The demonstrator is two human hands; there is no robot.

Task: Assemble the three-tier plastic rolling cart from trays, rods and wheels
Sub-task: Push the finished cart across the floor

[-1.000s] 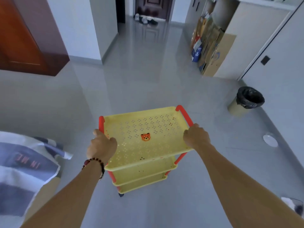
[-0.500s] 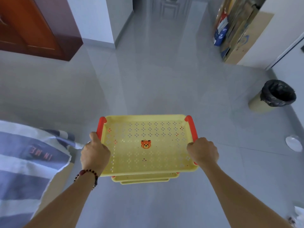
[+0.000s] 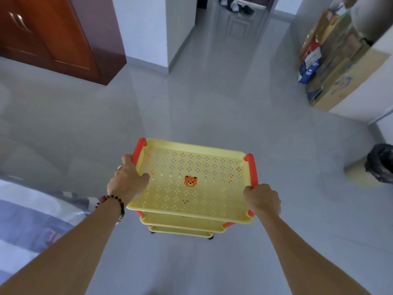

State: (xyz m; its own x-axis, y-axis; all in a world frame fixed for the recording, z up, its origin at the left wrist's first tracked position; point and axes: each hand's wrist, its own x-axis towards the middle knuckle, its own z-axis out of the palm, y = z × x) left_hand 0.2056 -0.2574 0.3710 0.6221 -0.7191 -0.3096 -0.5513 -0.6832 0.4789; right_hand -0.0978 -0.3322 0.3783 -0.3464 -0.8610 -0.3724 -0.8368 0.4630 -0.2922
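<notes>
Both forearms are bare, no sleeves. A dark beaded bracelet (image 3: 114, 204) circles the wrist just behind the left hand (image 3: 127, 182), which wears a silver ring (image 3: 120, 167).

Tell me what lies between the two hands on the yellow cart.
In the head view, the perforated yellow plastic top tray with its orange bear sticker spans between the left hand and right hand, which grip its orange side handles.

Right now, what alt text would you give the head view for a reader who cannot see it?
A person's left hand and right hand grip the red side handles of an assembled yellow three-tier cart standing on a grey tiled floor. A bear sticker marks the top tray; a lined bin stands at right, striped bedding at left.
</notes>
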